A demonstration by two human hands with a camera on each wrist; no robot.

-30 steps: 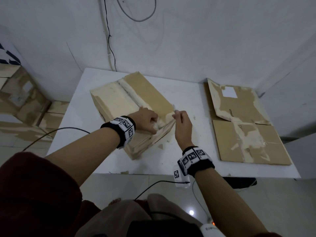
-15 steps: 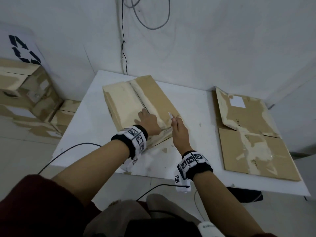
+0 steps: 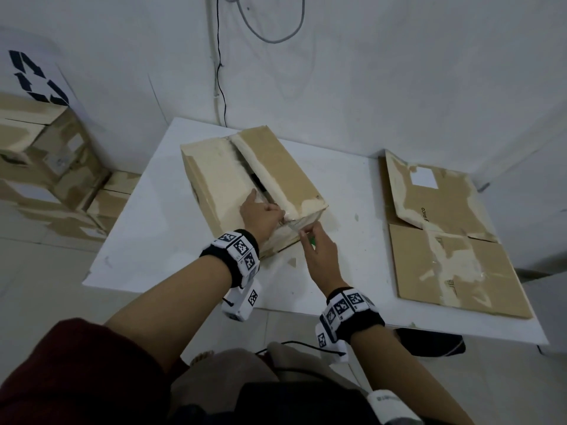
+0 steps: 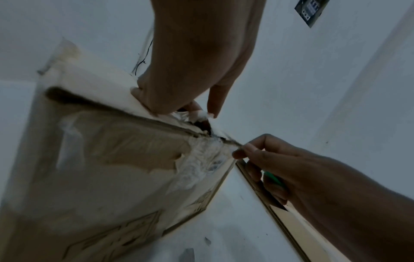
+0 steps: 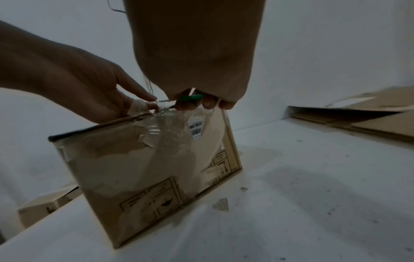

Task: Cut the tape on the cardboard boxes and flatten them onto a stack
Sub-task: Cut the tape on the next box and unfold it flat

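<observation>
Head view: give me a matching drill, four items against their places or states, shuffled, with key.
Column one:
1. cardboard box
2. flattened cardboard
3. left hand
4. right hand

Column two:
A. holds a green-handled cutter at the box's near top edge
B. lies flat at the table's right end
C. stands on the table, top seam gaping
D. rests on the box top beside the seam

Pairs: 1-C, 2-B, 3-D, 4-A

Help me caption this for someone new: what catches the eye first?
The box in the middle of the white table, its top seam split open. Both hands meet at its near corner: the left hand on the top edge, the right hand gripping a green-handled cutter. Flattened cardboard lies to the right.
</observation>
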